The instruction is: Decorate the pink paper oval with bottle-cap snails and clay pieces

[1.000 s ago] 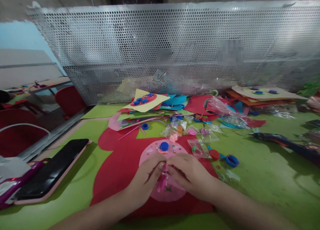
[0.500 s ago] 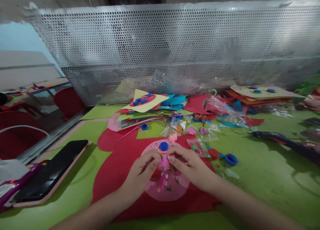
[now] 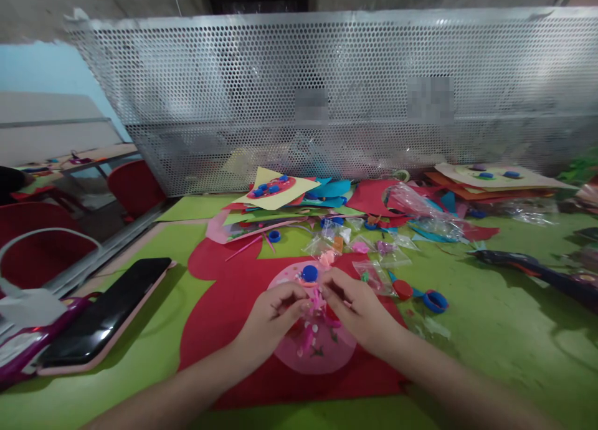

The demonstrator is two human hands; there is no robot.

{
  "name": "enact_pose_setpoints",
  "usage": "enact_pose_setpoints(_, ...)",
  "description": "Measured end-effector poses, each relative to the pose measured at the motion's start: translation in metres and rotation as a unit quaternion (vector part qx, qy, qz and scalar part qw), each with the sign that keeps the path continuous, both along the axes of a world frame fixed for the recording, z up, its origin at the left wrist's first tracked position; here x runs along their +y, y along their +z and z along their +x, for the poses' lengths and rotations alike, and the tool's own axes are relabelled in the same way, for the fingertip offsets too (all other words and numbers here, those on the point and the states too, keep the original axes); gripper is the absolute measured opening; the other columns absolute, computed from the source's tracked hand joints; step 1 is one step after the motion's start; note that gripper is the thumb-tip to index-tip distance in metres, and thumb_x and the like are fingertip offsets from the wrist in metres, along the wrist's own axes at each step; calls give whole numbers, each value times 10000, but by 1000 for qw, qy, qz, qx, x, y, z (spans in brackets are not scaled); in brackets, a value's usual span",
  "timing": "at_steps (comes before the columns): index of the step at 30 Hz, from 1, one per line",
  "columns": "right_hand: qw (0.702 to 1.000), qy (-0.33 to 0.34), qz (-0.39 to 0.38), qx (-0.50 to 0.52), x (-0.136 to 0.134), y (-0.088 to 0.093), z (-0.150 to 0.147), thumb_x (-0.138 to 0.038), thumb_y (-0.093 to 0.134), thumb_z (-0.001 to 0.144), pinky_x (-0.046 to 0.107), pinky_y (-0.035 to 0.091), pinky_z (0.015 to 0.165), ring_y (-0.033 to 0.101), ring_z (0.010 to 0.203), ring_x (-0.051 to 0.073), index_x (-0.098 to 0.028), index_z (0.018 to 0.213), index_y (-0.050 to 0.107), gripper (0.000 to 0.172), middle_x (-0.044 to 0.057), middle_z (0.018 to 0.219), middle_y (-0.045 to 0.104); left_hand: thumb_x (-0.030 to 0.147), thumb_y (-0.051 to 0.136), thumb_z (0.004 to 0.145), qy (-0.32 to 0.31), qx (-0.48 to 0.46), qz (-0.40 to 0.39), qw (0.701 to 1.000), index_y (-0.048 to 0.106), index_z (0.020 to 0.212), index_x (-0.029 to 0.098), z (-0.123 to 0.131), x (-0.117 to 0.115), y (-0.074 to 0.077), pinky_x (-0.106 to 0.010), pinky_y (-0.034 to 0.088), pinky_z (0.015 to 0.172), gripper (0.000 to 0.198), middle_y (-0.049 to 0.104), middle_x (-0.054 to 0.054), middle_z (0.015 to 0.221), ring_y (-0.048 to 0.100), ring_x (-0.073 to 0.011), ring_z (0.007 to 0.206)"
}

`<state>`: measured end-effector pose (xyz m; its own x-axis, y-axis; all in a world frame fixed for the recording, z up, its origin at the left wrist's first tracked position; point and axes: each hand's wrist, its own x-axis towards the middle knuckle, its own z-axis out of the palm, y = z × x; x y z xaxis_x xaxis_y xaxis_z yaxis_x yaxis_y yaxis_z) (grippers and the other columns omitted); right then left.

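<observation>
Over a round pink paper (image 3: 322,358) on a red paper sheet (image 3: 224,355), my two hands meet around a small bright pink piece (image 3: 317,300), soft-looking and of unclear kind. My left hand (image 3: 278,315) pinches at its left side with thumb and fingertips. From the right, my right hand (image 3: 357,305) has its fingers closed on the same pink piece. Just beyond the fingertips sits a blue bottle cap (image 3: 309,273). Small pink bits, white dots and dark green leaf-like pieces lie on the pink circle below the hands.
At left lies a phone (image 3: 107,315) beside a purple device (image 3: 28,336). Paper cut-outs (image 3: 280,193), small plastic bags (image 3: 374,275), a red cap (image 3: 402,288) and a blue cap (image 3: 435,301) spread beyond. A dark tool (image 3: 527,268) lies right; a perforated metal panel (image 3: 364,62) stands behind.
The view has shifted slightly, moving the scene a little rightward. Both hands stay at the pink piece, with small finger movements; a red item by the left fingers is now mostly hidden.
</observation>
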<state>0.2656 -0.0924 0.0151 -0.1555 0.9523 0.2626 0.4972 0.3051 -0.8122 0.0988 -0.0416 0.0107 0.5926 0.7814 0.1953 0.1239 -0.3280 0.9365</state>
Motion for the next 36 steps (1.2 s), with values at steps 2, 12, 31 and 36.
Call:
enact_pose_setpoints(2, 999, 40, -3, -21, -2, 3, 1, -268, 297, 927, 242, 365, 581, 451, 611, 121, -203, 801, 452, 210, -14, 676, 495, 294, 528, 758, 0, 3, 0, 1000, 496, 596, 162, -1, 1, -2, -191, 379, 515, 211, 489, 27, 558, 448, -99, 531)
enact_pose_setpoints(12, 988, 63, -5, -144, -3, 3, 2, -323, 537, 829, 246, 413, 590, 563, 710, 163, -200, 929, 523, 160, 30, 797, 600, 348, 465, 826, -6, 52, 42, 998, 496, 595, 160, -2, 0, -3, -198, 375, 513, 299, 493, 23, 542, 458, -105, 519)
enact_pose_setpoints(31, 982, 59, 127, -129, 3, -2, 4, -226, 374, 905, 207, 347, 520, 481, 541, 106, -184, 686, 535, 274, -12, 595, 545, 435, 455, 853, -139, 79, 34, 987, 480, 747, 168, -5, 4, 1, -219, 394, 592, 288, 483, 19, 677, 469, -116, 617)
enact_pose_setpoints(36, 980, 53, 133, -138, 3, -4, 5, -290, 418, 895, 215, 339, 523, 485, 534, 110, -189, 683, 557, 272, -6, 595, 574, 466, 474, 838, -194, 80, -20, 978, 522, 790, 152, -5, 3, 2, -219, 440, 564, 322, 556, -3, 686, 542, -118, 585)
